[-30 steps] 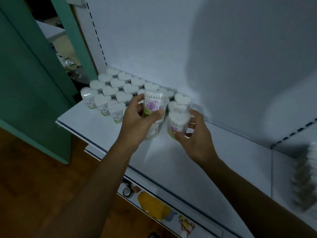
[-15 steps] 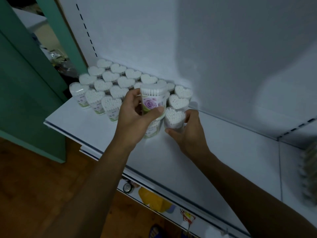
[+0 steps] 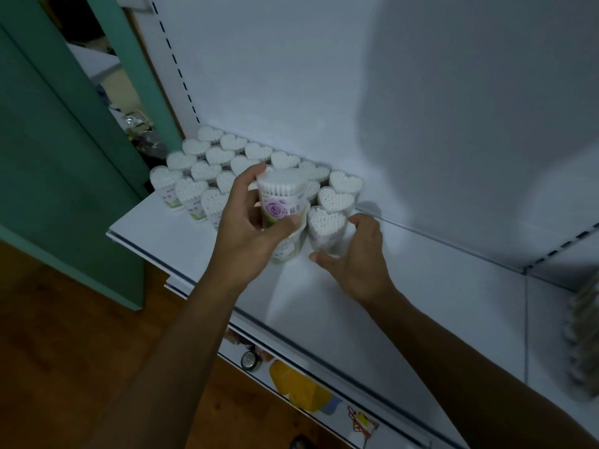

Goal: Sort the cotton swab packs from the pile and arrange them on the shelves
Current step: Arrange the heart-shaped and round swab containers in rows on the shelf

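Two large surfaces fill most of what we see: the white back panel of the shelving unit (image 3: 356, 76), with a slotted upright at its left edge, and the flat white metal shelf (image 3: 372, 303) below it, which has a thin dark line along its front edge. A broad shadow lies over the right part of the panel. To the left of the unit we see a teal green painted wall (image 3: 48, 140), and under it a brown wooden floor (image 3: 64, 351). Below the white shelf there is a lower white shelf (image 3: 324, 413); on it lie a yellow plastic object (image 3: 299, 387) and some small items that we cannot identify. At the far right edge stands something blurred, and we cannot tell what it is.

In the back left corner of the shelf stands a group of heart-shaped clear plastic packs of white cotton swabs (image 3: 220, 157), in close rows against the panel. Our right hand (image 3: 353, 257) has its fingers curled around one heart-shaped swab pack (image 3: 325, 230), which stands on the shelf just beside the right end of the group. Our left hand (image 3: 249, 228) grasps another swab pack with a purple rose label (image 3: 282, 199) and holds it above the shelf, in front of the rows, over a further pack with a green label (image 3: 288, 247).
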